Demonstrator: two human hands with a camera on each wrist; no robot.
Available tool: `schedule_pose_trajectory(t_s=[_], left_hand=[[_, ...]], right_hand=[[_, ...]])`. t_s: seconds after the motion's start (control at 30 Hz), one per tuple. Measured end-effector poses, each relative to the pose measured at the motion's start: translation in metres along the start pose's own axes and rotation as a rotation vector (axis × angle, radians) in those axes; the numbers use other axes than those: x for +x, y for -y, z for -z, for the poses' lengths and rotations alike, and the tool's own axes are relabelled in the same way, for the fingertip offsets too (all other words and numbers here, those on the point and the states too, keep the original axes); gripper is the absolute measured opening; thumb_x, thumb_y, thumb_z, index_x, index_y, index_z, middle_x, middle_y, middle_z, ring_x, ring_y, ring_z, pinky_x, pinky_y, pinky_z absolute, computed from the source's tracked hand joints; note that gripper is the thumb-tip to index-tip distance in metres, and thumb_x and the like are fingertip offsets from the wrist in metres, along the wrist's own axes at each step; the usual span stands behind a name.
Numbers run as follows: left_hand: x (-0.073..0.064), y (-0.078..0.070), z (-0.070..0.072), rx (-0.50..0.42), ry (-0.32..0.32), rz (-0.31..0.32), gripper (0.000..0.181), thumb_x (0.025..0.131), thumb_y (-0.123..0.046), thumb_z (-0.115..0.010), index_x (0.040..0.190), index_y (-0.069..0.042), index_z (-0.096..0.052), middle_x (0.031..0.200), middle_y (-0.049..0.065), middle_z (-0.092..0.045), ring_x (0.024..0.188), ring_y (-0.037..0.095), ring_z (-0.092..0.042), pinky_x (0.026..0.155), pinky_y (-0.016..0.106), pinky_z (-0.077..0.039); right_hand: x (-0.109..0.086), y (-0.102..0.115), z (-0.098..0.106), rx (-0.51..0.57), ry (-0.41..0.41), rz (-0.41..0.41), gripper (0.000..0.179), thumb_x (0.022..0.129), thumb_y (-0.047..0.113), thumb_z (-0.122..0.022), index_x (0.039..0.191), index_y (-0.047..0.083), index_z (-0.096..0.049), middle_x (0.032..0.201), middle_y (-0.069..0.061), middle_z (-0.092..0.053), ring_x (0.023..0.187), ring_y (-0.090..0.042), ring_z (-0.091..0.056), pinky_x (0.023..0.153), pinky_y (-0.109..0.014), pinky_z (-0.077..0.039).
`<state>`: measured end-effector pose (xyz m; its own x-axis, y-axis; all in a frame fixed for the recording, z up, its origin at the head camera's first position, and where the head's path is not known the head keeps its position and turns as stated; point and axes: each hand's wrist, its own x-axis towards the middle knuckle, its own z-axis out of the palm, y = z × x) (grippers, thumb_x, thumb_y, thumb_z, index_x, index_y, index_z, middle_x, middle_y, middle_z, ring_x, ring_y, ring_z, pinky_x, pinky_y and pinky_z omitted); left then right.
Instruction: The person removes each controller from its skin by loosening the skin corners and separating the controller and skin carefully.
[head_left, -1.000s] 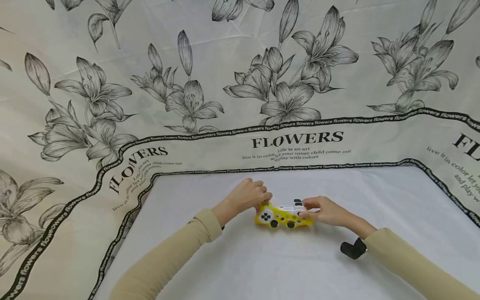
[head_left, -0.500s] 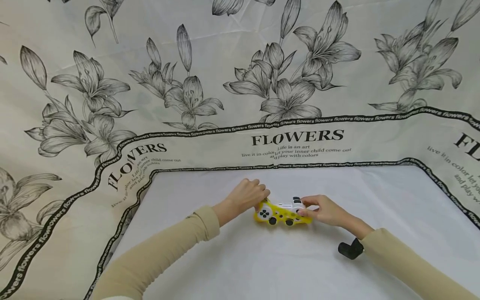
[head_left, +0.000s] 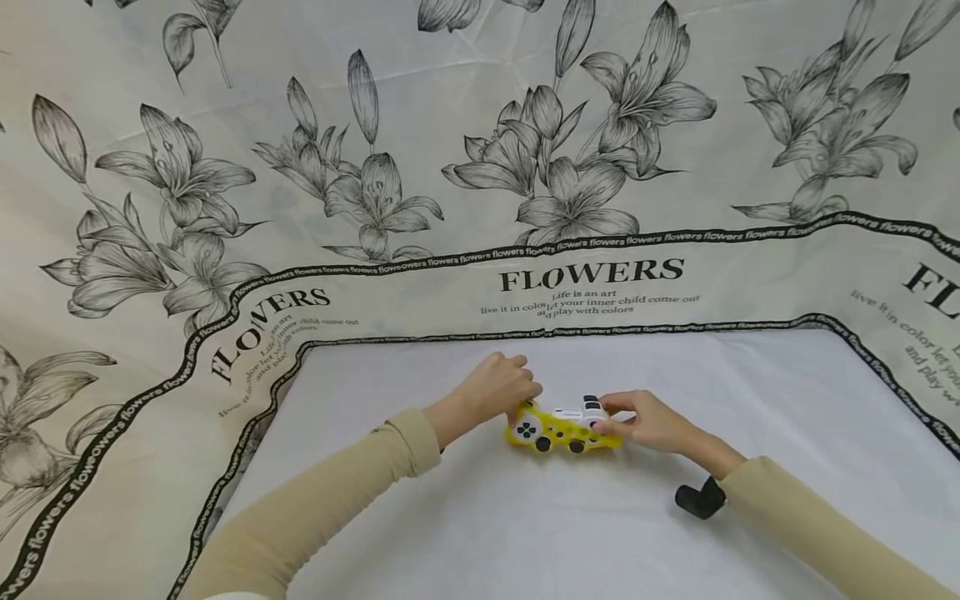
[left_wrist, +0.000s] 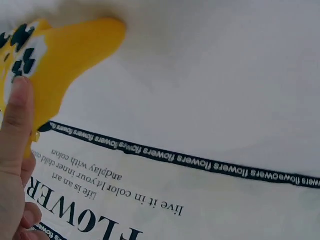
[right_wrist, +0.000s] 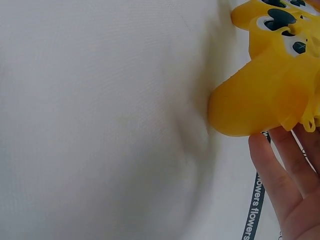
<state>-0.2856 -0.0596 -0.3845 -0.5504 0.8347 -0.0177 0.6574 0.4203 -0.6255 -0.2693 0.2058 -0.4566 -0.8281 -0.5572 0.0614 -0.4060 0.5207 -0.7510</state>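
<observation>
A white game controller [head_left: 572, 414] with black sticks and a black direction pad wears a yellow rubbery cover [head_left: 561, 435]. At its back right, white casing and black shoulder buttons show outside the cover. My left hand [head_left: 495, 390] grips the controller's left end; in the left wrist view its thumb [left_wrist: 17, 112] lies beside the direction pad. My right hand [head_left: 651, 421] pinches the right end, index finger by the shoulder buttons and thumb in front. The right wrist view shows a loose yellow edge with a small loop [right_wrist: 309, 121] close above the fingers [right_wrist: 272, 167].
A white cloth [head_left: 480, 533] covers the table beneath the controller. Behind it rises a curtain [head_left: 420, 300] printed with flowers and lettering, which also runs along the left and right sides. A black device [head_left: 701, 497] sits at my right wrist.
Both hands keep their hold on the controller, which stays in nearly the same place. My left forearm has swung slightly outward to the left, and the head view has shifted a little.
</observation>
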Motion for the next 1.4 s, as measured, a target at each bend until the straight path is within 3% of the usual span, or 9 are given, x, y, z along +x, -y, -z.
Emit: schedule_pose_trajectory(t_s=[0.27,0.4,0.53,0.7,0.87,1.03,1.13,1.27,1.4], left_hand=[[0.012,0.022,-0.001,-0.154,0.041,-0.2,0.042,0.064,-0.065,-0.069,0.089,-0.031,-0.067,0.083,-0.017,-0.067,0.072,0.005,-0.044,0.054,0.017,-0.038],[0.014,0.029,-0.001,-0.265,0.087,-0.255,0.043,0.063,-0.06,-0.072,0.093,-0.029,-0.068,0.087,-0.017,-0.068,0.075,0.006,-0.044,0.059,0.017,-0.039],[0.012,0.033,-0.004,-0.346,0.109,-0.277,0.04,0.064,-0.053,-0.077,0.093,-0.027,-0.067,0.088,-0.014,-0.067,0.078,0.006,-0.045,0.061,0.017,-0.039],[0.01,0.032,-0.009,-0.444,0.092,-0.296,0.029,0.068,-0.036,-0.083,0.088,-0.025,-0.065,0.086,-0.012,-0.063,0.079,0.007,-0.044,0.06,0.016,-0.037],[0.009,0.03,-0.017,-0.628,0.118,-0.272,0.04,0.064,-0.033,-0.089,0.094,-0.026,-0.065,0.088,-0.016,-0.057,0.085,0.006,-0.042,0.062,0.016,-0.034],[0.012,0.028,-0.021,-0.791,0.091,-0.271,0.023,0.082,-0.042,-0.074,0.09,-0.023,-0.064,0.085,-0.013,-0.056,0.083,0.009,-0.042,0.063,0.017,-0.028],[0.015,0.025,-0.022,-0.863,0.063,-0.306,0.014,0.091,-0.033,-0.065,0.087,-0.019,-0.064,0.084,-0.01,-0.057,0.083,0.01,-0.044,0.068,0.016,-0.03],[0.02,0.019,-0.023,-1.005,0.079,-0.341,0.011,0.09,-0.017,-0.066,0.083,-0.011,-0.06,0.081,-0.005,-0.051,0.084,0.011,-0.043,0.076,0.016,-0.032],[0.025,0.014,-0.027,-1.153,0.081,-0.35,0.013,0.089,-0.005,-0.065,0.081,-0.008,-0.055,0.08,-0.004,-0.044,0.081,0.008,-0.043,0.076,0.016,-0.034]], right_hand=[[-0.001,0.002,-0.001,0.011,-0.018,-0.029,0.026,0.091,0.028,-0.067,0.103,0.005,-0.067,0.108,-0.01,-0.069,0.104,-0.024,-0.062,0.083,-0.037,-0.057],[-0.002,0.002,-0.002,0.028,-0.009,-0.031,0.025,0.09,0.028,-0.067,0.102,0.006,-0.067,0.108,-0.011,-0.069,0.104,-0.025,-0.061,0.082,-0.034,-0.057],[-0.002,0.002,-0.002,0.018,-0.007,-0.026,0.026,0.09,0.029,-0.067,0.102,0.006,-0.067,0.108,-0.011,-0.069,0.104,-0.025,-0.061,0.082,-0.034,-0.057],[-0.002,0.001,-0.003,0.008,-0.01,-0.024,0.027,0.089,0.029,-0.068,0.102,0.006,-0.067,0.105,-0.01,-0.069,0.099,-0.015,-0.061,0.08,-0.033,-0.058],[-0.002,0.001,-0.002,0.015,-0.005,-0.04,0.031,0.089,0.031,-0.068,0.105,0.004,-0.067,0.106,-0.01,-0.069,0.099,-0.015,-0.062,0.08,-0.031,-0.058],[-0.002,0.003,-0.001,0.018,-0.012,-0.042,0.03,0.089,0.029,-0.069,0.105,0.003,-0.067,0.105,-0.01,-0.07,0.099,-0.017,-0.062,0.08,-0.032,-0.058],[-0.002,0.003,-0.001,0.023,-0.014,-0.034,0.027,0.089,0.027,-0.069,0.103,0.004,-0.067,0.104,-0.01,-0.07,0.097,-0.015,-0.062,0.079,-0.032,-0.058],[-0.001,0.002,-0.003,0.026,-0.01,-0.026,0.028,0.089,0.027,-0.069,0.104,0.004,-0.068,0.105,-0.01,-0.07,0.097,-0.013,-0.062,0.079,-0.032,-0.058],[-0.002,0.002,-0.002,0.01,-0.023,-0.017,0.028,0.089,0.027,-0.069,0.105,0.004,-0.067,0.105,-0.01,-0.07,0.098,-0.015,-0.062,0.079,-0.032,-0.058]])
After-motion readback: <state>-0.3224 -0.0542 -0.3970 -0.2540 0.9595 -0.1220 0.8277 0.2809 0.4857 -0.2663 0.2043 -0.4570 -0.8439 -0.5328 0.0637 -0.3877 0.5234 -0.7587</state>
